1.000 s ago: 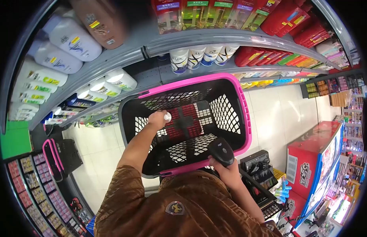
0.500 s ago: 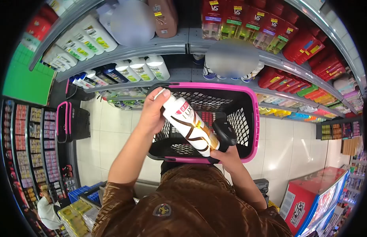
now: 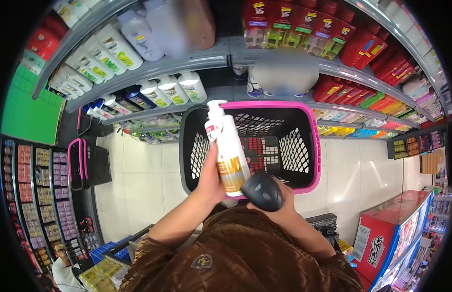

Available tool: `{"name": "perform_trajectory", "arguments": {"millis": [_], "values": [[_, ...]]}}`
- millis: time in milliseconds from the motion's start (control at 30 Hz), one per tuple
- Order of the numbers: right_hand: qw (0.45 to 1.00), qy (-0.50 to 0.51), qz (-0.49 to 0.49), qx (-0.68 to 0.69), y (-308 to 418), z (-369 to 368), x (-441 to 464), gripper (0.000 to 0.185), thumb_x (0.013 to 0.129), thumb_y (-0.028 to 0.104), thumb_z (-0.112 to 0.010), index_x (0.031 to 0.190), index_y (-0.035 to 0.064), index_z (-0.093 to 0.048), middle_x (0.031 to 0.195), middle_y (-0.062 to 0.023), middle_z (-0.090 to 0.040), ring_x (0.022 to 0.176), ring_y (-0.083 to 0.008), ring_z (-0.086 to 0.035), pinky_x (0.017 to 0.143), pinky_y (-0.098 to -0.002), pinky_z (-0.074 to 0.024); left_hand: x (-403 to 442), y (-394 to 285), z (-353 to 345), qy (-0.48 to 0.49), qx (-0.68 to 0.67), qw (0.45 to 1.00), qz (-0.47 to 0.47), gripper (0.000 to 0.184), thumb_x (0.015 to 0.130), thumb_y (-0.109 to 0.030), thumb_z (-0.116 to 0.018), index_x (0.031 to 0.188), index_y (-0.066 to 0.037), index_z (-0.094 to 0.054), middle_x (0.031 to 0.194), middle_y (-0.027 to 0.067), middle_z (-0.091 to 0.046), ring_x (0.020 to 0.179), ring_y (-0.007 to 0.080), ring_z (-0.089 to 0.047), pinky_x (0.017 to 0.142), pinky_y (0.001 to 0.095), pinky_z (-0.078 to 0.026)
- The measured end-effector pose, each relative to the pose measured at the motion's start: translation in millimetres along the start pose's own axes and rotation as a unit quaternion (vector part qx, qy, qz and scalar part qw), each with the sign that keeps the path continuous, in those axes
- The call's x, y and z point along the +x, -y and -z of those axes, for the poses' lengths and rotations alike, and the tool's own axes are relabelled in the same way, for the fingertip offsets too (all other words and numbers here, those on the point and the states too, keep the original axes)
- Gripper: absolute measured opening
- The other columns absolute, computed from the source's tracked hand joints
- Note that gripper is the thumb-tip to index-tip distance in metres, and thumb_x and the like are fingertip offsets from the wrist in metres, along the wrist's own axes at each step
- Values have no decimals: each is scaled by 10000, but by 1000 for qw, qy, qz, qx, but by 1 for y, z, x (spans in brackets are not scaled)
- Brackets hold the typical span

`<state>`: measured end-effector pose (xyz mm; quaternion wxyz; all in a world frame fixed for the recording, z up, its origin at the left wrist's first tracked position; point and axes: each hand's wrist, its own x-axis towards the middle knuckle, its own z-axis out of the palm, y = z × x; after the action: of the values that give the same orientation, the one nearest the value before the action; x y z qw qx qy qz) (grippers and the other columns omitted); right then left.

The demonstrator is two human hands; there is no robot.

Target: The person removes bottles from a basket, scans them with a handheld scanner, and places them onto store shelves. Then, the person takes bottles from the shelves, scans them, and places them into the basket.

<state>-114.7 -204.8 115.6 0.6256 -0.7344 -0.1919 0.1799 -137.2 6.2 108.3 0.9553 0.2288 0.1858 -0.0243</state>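
Observation:
My left hand (image 3: 210,179) is wrapped round a white pump bottle (image 3: 228,146) with a gold lower band. The bottle stands nearly upright in view, its pump top pointing away from me, above the left part of a shopping basket (image 3: 317,146). The basket is black mesh with a pink rim. In my right hand (image 3: 283,207) is a black handheld barcode scanner (image 3: 263,191), its rounded head close to the bottle's base. Part of the right fingers is hidden behind the scanner.
Shelves (image 3: 187,62) of shampoo bottles run across the far side, with red bottles (image 3: 364,51) at the right. More black baskets with pink handles (image 3: 79,163) stand at the left. A red freezer (image 3: 389,228) is at the lower right, and a person in white (image 3: 65,276) at the lower left.
The bottle has turned more upright and moved left. My left hand has shifted from its top to its lower side. My right hand no longer supports its base; the scanner has come lower and nearer.

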Motion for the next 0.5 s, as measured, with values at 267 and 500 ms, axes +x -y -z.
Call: {"name": "perform_trajectory", "arguments": {"millis": [267, 500], "values": [[983, 168, 42, 60, 56, -30, -17, 710, 732, 277, -937, 1264, -62, -610, 1096, -139, -717, 968, -196, -694, 856, -341, -544, -55, -58, 46, 143, -44, 988, 45, 744, 1006, -695, -323, 1388, -92, -529, 1150, 172, -674, 978, 349, -705, 813, 501, -591], [950, 206, 144, -184, 100, -80, -39, 739, 602, 463, -978, 1051, -31, -661, 855, -146, -680, 747, -326, -699, 687, -374, -550, -97, -94, 72, 219, -69, 971, 68, 819, 1008, -701, -267, 1496, -62, -419, 1160, 218, -676, 1002, 369, -708, 827, 486, -592]]}}
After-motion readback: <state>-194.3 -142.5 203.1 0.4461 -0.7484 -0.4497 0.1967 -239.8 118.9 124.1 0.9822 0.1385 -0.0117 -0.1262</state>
